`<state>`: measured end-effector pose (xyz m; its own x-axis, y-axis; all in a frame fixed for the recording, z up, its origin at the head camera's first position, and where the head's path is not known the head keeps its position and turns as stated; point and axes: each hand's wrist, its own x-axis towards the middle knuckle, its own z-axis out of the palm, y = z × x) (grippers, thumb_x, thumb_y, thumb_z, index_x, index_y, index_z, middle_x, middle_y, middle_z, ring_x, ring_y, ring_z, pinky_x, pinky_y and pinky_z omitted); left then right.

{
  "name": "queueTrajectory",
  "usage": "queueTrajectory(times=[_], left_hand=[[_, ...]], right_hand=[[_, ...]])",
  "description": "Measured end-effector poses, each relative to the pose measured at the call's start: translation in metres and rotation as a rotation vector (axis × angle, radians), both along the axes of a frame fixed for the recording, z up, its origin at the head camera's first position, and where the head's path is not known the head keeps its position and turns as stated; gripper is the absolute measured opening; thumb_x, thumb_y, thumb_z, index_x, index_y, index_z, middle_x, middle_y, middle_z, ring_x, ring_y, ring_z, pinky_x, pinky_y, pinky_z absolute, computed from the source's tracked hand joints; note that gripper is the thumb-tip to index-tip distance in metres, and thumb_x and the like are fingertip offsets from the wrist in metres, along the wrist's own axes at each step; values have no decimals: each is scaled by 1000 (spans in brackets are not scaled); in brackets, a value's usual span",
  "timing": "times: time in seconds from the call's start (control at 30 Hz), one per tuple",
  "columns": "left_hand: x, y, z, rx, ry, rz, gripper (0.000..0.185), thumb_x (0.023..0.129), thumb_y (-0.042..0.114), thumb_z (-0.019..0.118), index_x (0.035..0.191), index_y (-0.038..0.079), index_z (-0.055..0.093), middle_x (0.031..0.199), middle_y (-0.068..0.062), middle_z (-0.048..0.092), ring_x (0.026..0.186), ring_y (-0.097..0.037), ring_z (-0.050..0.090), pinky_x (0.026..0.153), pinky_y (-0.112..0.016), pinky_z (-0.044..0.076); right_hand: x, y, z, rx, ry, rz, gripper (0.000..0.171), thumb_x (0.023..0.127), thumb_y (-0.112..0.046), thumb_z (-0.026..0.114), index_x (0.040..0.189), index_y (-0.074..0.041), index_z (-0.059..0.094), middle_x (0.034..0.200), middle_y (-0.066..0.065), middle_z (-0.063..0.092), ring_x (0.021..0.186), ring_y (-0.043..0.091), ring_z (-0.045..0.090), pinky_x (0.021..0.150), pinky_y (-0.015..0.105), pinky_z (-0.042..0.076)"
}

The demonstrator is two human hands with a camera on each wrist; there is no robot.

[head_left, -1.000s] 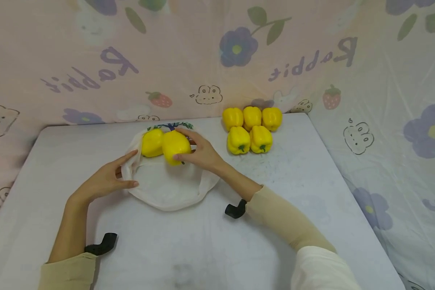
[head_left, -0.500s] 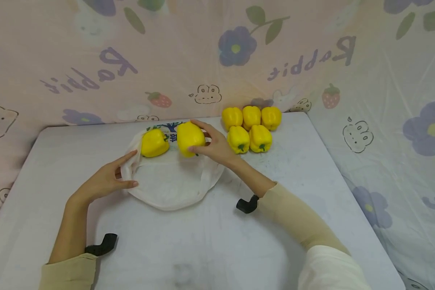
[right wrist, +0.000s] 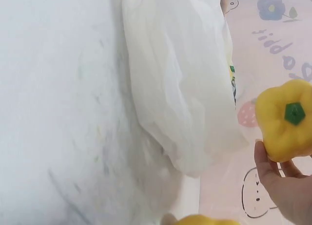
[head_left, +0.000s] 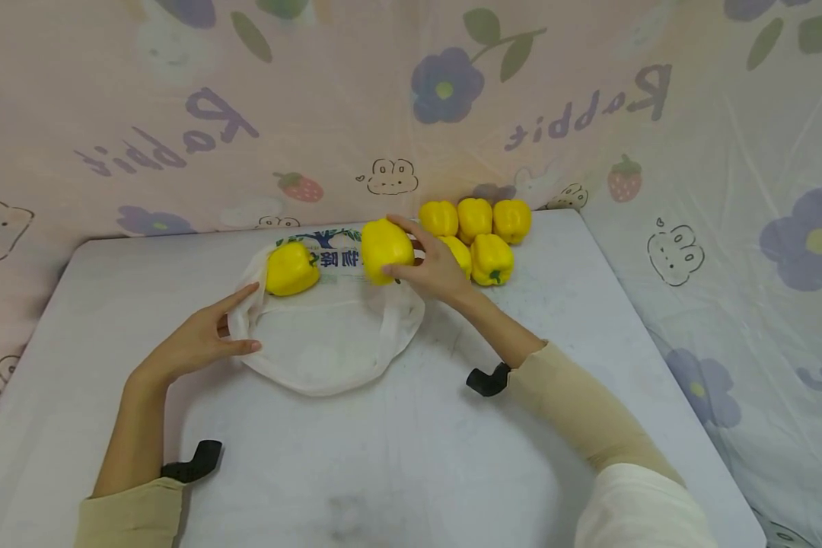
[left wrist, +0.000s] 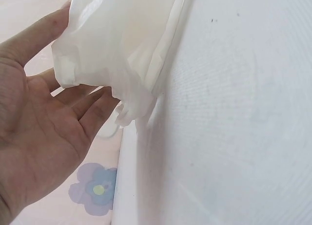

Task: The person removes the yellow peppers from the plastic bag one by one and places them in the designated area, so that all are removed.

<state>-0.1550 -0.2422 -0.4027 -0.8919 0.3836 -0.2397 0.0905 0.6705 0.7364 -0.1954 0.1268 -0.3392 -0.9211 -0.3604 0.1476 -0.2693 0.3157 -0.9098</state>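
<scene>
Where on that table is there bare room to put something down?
The table is bare in front of the white bag, between the two forearms, and along its left edge. The far right corner is crowded: clustered yellow peppers, with the right hand holding another pepper beside them.

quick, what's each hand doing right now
Left hand: open, straight fingers touching the rim of the white plastic bag.
Right hand: holding a yellow bell pepper.
</scene>
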Motion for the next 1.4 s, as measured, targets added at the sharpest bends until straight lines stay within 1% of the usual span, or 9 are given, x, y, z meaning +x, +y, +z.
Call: queueTrajectory(times=[0.1, 0.33, 0.5, 0.73, 0.9, 1.07, 1.17, 1.2, 1.4], left_hand=[[-1, 0, -1, 9, -9, -1, 91, 74, 43, 72, 144, 40, 13, 149, -19, 15, 121, -45, 36, 94, -60, 32], [0, 0, -1, 6, -17, 2, 91, 75, 43, 72, 144, 42, 12, 148, -20, 15, 120, -45, 36, 94, -60, 33], [0, 0, -1, 7, -10, -2, 91, 74, 43, 72, 144, 41, 12, 148, -19, 15, 120, -44, 36, 94, -61, 32], [-1, -1, -1, 22, -18, 3, 93, 75, 38, 73, 144, 40, 11, 148, -20, 15, 121, -44, 37, 94, -58, 35], [-1, -1, -1, 26, -15, 0, 93, 75, 39, 73, 145, 39, 12, 149, -19, 13, 121, -45, 36, 93, -60, 34], [0, -1, -1, 28, -22, 7, 93, 75, 39, 73, 144, 40, 11, 149, -20, 13, 121, -46, 35, 94, -60, 34], [0, 0, -1, 30, -28, 11, 93, 75, 39, 73, 144, 42, 11, 148, -21, 14, 121, -45, 36, 94, -59, 34], [0, 0, -1, 32, -28, 10, 93, 75, 38, 73, 144, 42, 11, 148, -21, 14, 121, -45, 36, 94, -59, 34], [0, 0, 1, 31, -28, 7, 93, 75, 41, 72, 144, 41, 10, 149, -20, 14, 122, -44, 35, 94, -58, 34]], right_hand=[[0, 8, 1, -3, 6, -26, 68, 79, -14, 70, 139, -13, 37, 139, 5, 36, 111, 27, 46, 89, 37, 46], [1, 28, 4, -16, 26, -78, 69, 79, -13, 70, 139, -13, 37, 140, 4, 34, 108, 26, 46, 88, 39, 46], [3, 41, 5, -22, 41, -78, 69, 79, -11, 70, 139, -11, 37, 139, 5, 36, 108, 24, 46, 87, 39, 47], [1, 59, 8, -36, 40, -88, 70, 79, -9, 70, 140, -11, 35, 138, 7, 36, 110, 25, 44, 91, 42, 44], [0, 75, 10, -9, 10, -128, 71, 80, -14, 70, 141, -16, 35, 137, 2, 35, 111, 23, 43, 93, 42, 42], [0, 90, 11, 27, 48, -165, 70, 81, -16, 69, 141, -16, 34, 136, 3, 37, 111, 23, 44, 92, 42, 43], [0, 99, 11, 32, 61, -177, 69, 81, -15, 68, 141, -15, 34, 137, 4, 37, 114, 24, 44, 94, 42, 43], [-2, 102, 8, 33, 68, -182, 69, 81, -16, 69, 141, -17, 35, 137, 4, 38, 114, 23, 44, 94, 41, 43], [-1, 115, 9, 47, 94, -206, 67, 83, -18, 68, 141, -16, 35, 136, 5, 39, 116, 23, 44, 94, 42, 43]])
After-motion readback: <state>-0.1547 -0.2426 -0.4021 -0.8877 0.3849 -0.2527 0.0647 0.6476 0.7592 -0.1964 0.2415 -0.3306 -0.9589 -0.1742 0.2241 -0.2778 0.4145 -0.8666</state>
